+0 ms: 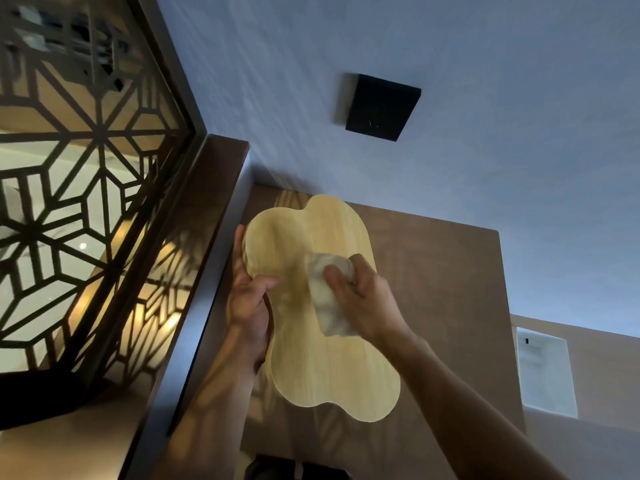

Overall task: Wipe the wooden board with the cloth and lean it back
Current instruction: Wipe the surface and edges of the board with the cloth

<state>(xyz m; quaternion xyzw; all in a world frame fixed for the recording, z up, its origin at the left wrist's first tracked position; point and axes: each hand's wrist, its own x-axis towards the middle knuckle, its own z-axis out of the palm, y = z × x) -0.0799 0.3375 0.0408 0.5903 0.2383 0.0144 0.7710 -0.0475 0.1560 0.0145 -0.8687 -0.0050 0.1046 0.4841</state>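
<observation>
A pale wooden board [322,362] with a wavy, lobed outline is held up over a dark brown surface, its face turned toward me. My left hand [247,299] grips its left edge, thumb on the front and fingers behind. My right hand [363,296] presses a crumpled off-white cloth [327,299] against the middle of the board's face. Part of the cloth hangs below my fingers. A second board edge seems to show just behind the left rim.
The dark brown surface [450,289] lies beneath the board and meets a grey-blue wall [450,46] carrying a black square plate [381,107]. A lattice screen [86,168] with a dark frame stands at the left. A white panel [545,372] is at the right.
</observation>
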